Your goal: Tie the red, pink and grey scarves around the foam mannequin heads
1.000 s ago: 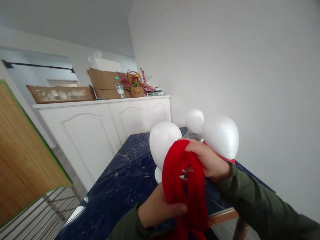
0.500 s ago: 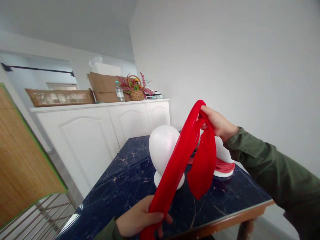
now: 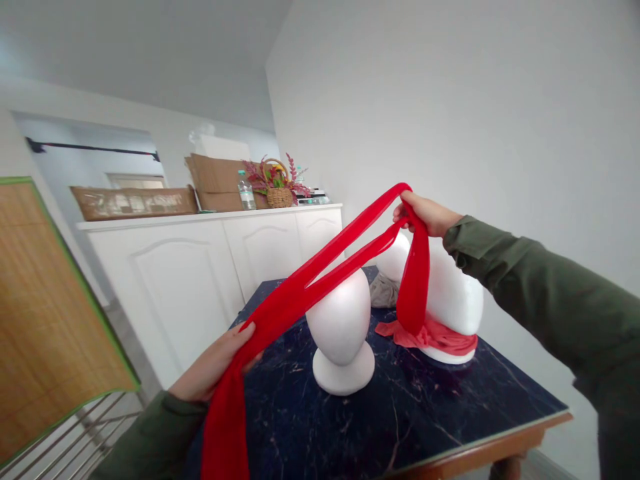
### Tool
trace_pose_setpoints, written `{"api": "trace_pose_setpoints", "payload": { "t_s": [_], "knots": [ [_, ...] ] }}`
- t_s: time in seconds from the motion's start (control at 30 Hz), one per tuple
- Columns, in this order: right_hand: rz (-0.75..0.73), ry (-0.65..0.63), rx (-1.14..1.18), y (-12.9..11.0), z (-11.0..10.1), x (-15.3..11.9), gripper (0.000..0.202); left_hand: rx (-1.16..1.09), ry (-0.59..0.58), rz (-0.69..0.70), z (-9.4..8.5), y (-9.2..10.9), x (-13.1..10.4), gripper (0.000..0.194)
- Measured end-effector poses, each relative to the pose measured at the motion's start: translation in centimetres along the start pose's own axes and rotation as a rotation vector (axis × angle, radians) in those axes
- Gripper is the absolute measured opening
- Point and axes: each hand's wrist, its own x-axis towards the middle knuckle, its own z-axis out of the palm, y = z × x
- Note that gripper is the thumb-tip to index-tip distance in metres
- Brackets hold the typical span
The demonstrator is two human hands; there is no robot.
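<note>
A long red scarf (image 3: 280, 308) stretches slantwise between my two hands, split into two strands toward the upper end. My right hand (image 3: 425, 212) pinches that end, and a short tail dangles below it. Lower down, my left hand (image 3: 225, 360) is closed around the cloth, with the rest of it hanging past the bottom edge of the view. Behind and below the taut cloth stands a white foam mannequin head (image 3: 340, 327) on its round base; the scarf passes in front of its crown.
At the right, a second white head (image 3: 455, 293) has pink cloth (image 3: 445, 339) around its base. Farther back is another white head (image 3: 393, 257) beside grey cloth (image 3: 384, 291). All stand on a dark marbled table (image 3: 280, 427). A white cabinet (image 3: 175, 273) lies beyond.
My left hand has moved left and up, drawing the scarf wider and into two strands. My right hand stays near its height. The mannequin head shows more fully.
</note>
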Motion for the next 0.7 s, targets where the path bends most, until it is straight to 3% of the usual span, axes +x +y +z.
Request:
{"api": "trace_pose_setpoints", "payload": {
  "t_s": [0.13, 0.3, 0.43, 0.57, 0.7],
  "knots": [
    [0.032, -0.117, -0.182, 0.7, 0.3, 0.2, 0.041, -0.143, 0.046, 0.055, 0.0, 0.9, 0.7, 0.028],
    [-0.083, -0.241, -0.432, 0.8, -0.5, 0.4, 0.010, -0.228, 0.068, 0.026, -1.6, 0.2, 1.3, 0.016],
    [-0.116, -0.371, -0.689, 0.3, -1.4, 0.6, 0.018, -0.267, 0.000, 0.074, -3.1, -0.2, 1.3, 0.029],
    [-0.132, -0.284, -0.942, -0.5, -0.7, 1.6, 0.035, -0.410, -0.038, 0.233, -3.5, 1.1, 1.8, 0.027],
    [-0.205, -0.033, -0.899, -0.9, 2.2, 4.2, 0.038, -0.684, -0.010, 0.369, -3.0, 3.9, 4.8, 0.031]
  ]
}}
